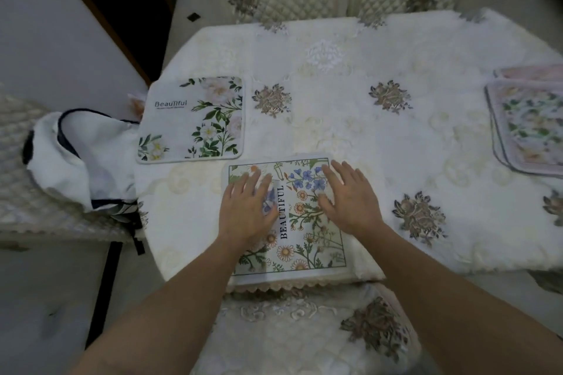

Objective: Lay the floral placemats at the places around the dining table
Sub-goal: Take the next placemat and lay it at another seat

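Both hands flat, fingers spread: left hand (248, 210) and right hand (350, 201) press the daisy placemat (304, 242) at the dining table (380, 137) near edge. White-rose placemat (189, 122) just left; stacked placemats (530, 125) far right. Cloth bag (76, 155) (contents hidden) slumps on the left chair (18, 192).

Dim soft light, blurred, warped wide-angle edges

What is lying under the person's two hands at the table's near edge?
A floral placemat printed BEAUTIFUL, flat on the tablecloth. The left hand and right hand rest on it with straight fingers; the print beneath them is covered.
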The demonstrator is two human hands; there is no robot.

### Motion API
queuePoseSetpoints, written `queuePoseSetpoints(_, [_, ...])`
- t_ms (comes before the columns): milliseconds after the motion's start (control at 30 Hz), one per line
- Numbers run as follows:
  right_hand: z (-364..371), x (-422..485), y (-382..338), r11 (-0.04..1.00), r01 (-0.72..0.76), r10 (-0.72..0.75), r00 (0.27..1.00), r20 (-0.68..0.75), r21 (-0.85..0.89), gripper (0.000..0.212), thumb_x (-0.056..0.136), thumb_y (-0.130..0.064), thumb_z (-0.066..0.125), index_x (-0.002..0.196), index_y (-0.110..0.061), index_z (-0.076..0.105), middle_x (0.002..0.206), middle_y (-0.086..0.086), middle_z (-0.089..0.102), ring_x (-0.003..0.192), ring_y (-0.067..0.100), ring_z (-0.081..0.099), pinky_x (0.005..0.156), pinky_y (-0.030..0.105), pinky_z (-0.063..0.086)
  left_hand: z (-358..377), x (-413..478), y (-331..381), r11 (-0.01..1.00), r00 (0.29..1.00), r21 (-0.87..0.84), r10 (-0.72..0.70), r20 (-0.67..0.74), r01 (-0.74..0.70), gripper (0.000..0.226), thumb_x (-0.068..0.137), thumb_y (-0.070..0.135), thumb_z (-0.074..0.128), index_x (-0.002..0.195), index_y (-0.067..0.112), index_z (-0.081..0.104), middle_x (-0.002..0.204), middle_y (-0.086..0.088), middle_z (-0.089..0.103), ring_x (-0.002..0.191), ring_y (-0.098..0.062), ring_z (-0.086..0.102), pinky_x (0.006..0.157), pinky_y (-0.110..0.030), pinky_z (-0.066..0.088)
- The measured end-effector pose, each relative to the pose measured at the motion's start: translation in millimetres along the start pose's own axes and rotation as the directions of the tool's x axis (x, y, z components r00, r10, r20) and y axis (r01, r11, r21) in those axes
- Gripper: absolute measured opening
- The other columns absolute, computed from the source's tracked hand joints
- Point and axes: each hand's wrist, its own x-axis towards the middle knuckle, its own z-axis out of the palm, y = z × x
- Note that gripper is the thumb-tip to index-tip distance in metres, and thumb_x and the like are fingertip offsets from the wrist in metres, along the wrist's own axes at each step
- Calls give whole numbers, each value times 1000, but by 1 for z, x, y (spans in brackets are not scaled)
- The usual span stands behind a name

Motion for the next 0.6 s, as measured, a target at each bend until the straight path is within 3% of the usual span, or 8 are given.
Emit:
queuePoseSetpoints(133, [-34, 6, -8, 999, 32, -34, 996, -84, -20, 62, 89, -43, 50, 143, -13, 47, 144, 14, 51, 136, 33, 44, 115, 50, 31, -36, 6, 24, 999, 994, 10, 43, -96, -43, 70, 88, 57, 34, 149, 22, 38, 151, -4, 45, 140, -26, 39, 115, -50, 31])
queuePoseSetpoints(333, [-62, -1, -25, 998, 66, -66, 981, -181, -8, 59, 88, -42, 50, 139, -14, 52, 139, 13, 55, 131, 32, 48, 112, 48, 35, -71, 11, 42, 994, 952, -15, 100, -289, -109, 66, 87, 53, 45, 144, 20, 48, 141, -5, 56, 131, -27, 50, 108, -50, 39])
queuePoseSetpoints(600, [-59, -23, -47, 999, 28, -32, 982, -187, -26, 59, 88, -45, 38, 136, -16, 55, 135, 12, 58, 129, 32, 51, 110, 49, 39, -79, -5, 38, 988, 954, -1, 147, -260, -153, 68, 88, 57, 39, 145, 21, 46, 140, -3, 56, 129, -25, 51, 108, -49, 38])
